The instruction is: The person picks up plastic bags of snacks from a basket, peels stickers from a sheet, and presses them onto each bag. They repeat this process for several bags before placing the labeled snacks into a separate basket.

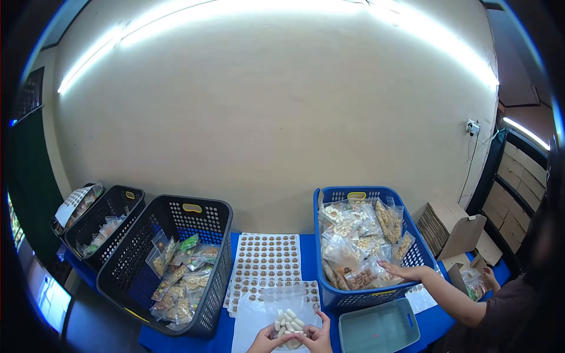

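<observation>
My left hand (271, 340) and my right hand (318, 336) are together at the bottom centre, fingers closed on the lower part of a clear plastic bag (285, 297) with white oblong pieces in it. The bag's flat upper part lies away from me, over white paper (250, 323) and a sticker sheet (268, 259) with rows of small round brown labels. To the right of my right hand is a translucent green tray (379, 329).
A blue basket (365, 299) of filled bags stands right of centre; a co-worker's hand (406, 271) reaches over it. Black baskets (203, 220) with packets stand left. Cardboard boxes (465, 232) and another bag in the co-worker's other hand (489, 277) are right.
</observation>
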Tool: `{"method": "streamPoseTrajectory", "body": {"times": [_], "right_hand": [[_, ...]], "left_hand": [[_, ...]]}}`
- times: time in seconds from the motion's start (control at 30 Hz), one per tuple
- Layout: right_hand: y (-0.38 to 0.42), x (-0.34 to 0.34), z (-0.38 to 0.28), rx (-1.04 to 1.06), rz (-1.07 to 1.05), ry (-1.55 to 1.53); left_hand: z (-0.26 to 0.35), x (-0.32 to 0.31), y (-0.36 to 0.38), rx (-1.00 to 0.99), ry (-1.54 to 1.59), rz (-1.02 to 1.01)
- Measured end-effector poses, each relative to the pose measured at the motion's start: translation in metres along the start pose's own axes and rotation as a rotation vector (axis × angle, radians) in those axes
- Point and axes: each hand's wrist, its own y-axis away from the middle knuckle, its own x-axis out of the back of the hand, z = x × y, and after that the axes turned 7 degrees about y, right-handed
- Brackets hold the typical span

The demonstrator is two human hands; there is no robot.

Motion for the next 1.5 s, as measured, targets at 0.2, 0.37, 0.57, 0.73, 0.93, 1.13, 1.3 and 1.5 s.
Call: {"method": "streamPoseTrajectory", "body": {"times": [0.2,0.37,0.57,0.73,0.93,1.13,1.3,1.5], "right_hand": [[-0.021,0.021,0.023,0.165,0.117,0.026],[-0.04,0.041,-0.016,0.324,0.363,-0.104],[-0.039,0.021,-0.034,0.166,0.08,-0.096],[-0.04,0.004,-0.043,0.105,0.085,-0.022],[-0.041,0.005,-0.034,0.294,0.092,0.336],[-0.036,0.008,-0.052,0.25,0.031,0.444],[-0.035,0.006,-0.049,0.25,0.056,0.443],[-0.034,0.003,-0.044,0.281,0.088,0.471]], "left_hand": [[0.022,0.0,-0.025,-0.072,0.266,0.042],[0.056,-0.013,-0.03,-0.174,0.228,0.039],[0.055,-0.026,-0.026,-0.191,0.259,-0.019],[0.056,-0.027,-0.017,-0.186,0.227,-0.046],[0.054,-0.027,-0.013,-0.185,0.215,-0.045],[0.05,-0.02,-0.009,-0.133,0.145,-0.096],[0.047,-0.016,-0.007,-0.154,0.131,-0.093],[0.057,-0.024,-0.001,-0.206,0.153,-0.14]]}}
